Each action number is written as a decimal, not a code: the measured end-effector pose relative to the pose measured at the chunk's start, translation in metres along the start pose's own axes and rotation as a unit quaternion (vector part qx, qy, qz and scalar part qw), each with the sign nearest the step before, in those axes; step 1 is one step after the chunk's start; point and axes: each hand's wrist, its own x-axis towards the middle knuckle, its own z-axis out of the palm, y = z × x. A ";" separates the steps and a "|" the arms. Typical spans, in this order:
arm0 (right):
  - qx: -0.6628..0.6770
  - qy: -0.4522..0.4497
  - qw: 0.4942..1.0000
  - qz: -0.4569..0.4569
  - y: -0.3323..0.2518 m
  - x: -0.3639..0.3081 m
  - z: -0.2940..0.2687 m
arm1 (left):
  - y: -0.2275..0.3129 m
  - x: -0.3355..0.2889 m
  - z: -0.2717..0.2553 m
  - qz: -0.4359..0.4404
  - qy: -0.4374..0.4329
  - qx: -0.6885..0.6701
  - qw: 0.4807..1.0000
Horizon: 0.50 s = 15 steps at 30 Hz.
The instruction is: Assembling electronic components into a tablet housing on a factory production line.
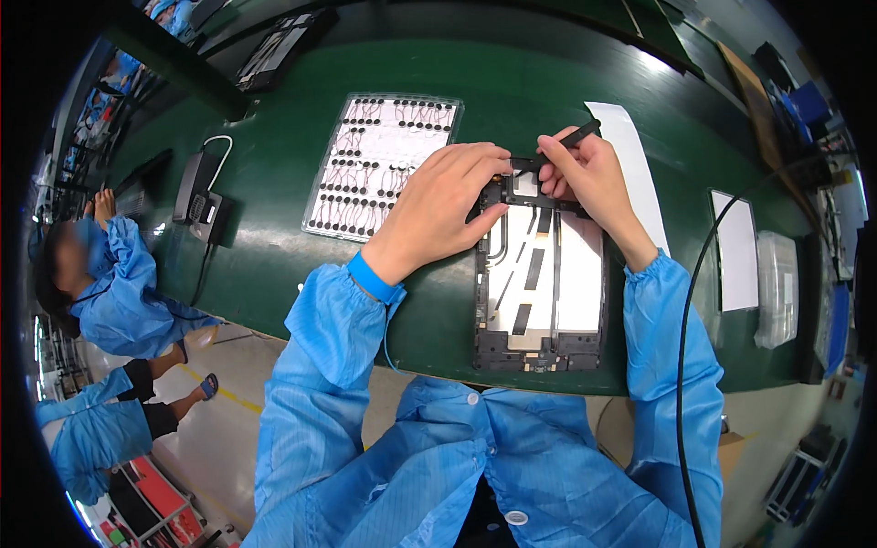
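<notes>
Green desk (521,91) spans the frame, an opened tablet (541,285) lying right of centre. Your left hand (446,205), thumb apart from fingers, rests at its upper end; your right hand (585,178) pinches a black tool (582,133). Seemingly mid-detail work, your next move calls for steady bracing.

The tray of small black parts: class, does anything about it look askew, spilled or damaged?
Yes: the tray lies at a slant to the opened flat device, and its second row from the top is filled only at the left, unlike the fuller rows of black parts below. No spill or damage shows.
</notes>
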 end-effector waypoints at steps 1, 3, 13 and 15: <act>0.000 -0.002 1.000 -0.002 0.000 0.000 0.000 | 0.001 0.000 0.000 0.004 -0.002 0.000 1.000; 0.002 0.001 1.000 -0.006 0.000 -0.001 0.001 | 0.004 0.000 0.000 -0.011 -0.009 -0.003 1.000; -0.152 0.052 0.955 -0.248 0.004 -0.016 0.010 | 0.014 0.004 0.002 0.054 -0.018 0.063 0.996; -0.173 0.073 0.949 -0.252 0.000 -0.019 0.001 | 0.016 0.008 0.006 0.059 -0.027 0.052 0.997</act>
